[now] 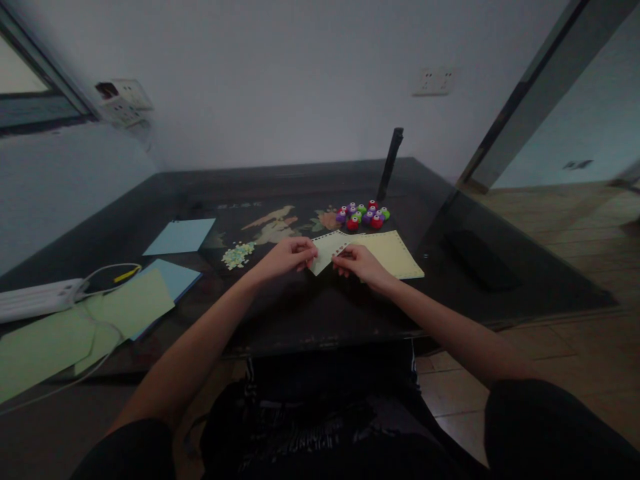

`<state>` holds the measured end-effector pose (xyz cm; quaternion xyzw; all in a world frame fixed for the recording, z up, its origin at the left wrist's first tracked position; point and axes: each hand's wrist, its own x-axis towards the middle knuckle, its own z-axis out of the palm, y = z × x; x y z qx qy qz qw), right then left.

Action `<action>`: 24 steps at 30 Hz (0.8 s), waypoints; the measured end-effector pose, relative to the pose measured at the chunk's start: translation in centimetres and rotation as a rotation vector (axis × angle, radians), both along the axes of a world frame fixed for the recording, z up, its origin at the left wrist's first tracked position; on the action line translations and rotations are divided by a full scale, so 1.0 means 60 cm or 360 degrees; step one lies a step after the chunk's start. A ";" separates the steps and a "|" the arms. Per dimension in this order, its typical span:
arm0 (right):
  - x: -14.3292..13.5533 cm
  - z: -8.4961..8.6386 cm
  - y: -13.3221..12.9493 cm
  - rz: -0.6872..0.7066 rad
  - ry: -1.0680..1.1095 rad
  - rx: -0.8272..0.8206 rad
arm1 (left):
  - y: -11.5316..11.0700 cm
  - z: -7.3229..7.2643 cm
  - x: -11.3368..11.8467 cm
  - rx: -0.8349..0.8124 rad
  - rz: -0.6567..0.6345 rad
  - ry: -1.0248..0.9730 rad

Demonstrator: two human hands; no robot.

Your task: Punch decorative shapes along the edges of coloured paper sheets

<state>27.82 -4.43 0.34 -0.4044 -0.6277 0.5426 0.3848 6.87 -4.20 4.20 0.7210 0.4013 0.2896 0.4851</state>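
Between my two hands is a pale green sheet of paper [324, 252] with a row of punched holes along its edges. My left hand [295, 255] pinches its left side. On the right, my right hand [361, 264] grips the other edge near the holes. A stack of pale yellow paper [395, 255], with holes along its border, lies flat just beyond and beside my right hand. Behind the paper sits a cluster of small red, purple and green craft punches [364, 215]. Small paper cut-outs [238, 255] form a loose pile left of my left hand.
Blue sheets [181, 236] and green sheets [135, 303] lie at the left of the dark table [280, 320]. A white power strip [40, 300] with a cable is there too. A black upright post [390, 163] stands at the back; a dark flat object [481, 260] lies at right.
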 end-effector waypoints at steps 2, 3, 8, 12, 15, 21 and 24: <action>-0.001 0.000 0.000 0.0011 -0.0044 0.0012 | 0.003 -0.016 0.010 0.0233 0.0140 0.0143; -0.001 0.000 0.000 0.0014 -0.0061 0.0016 | 0.002 -0.022 0.015 0.0364 0.0165 0.0226; -0.003 0.000 -0.002 0.0043 -0.0086 0.0043 | -0.012 -0.038 0.032 0.0782 0.0230 0.0599; -0.005 0.002 -0.003 0.0071 -0.0110 0.0075 | -0.017 -0.041 0.037 0.0816 0.0229 0.0677; -0.006 0.003 -0.004 0.0075 -0.0115 0.0090 | -0.017 -0.044 0.039 0.0811 0.0209 0.0644; -0.005 0.005 -0.006 0.0058 -0.0095 0.0092 | -0.021 -0.045 0.042 0.0849 0.0224 0.0654; -0.005 0.006 -0.007 0.0048 -0.0120 0.0106 | -0.022 -0.046 0.044 0.0888 0.0235 0.0657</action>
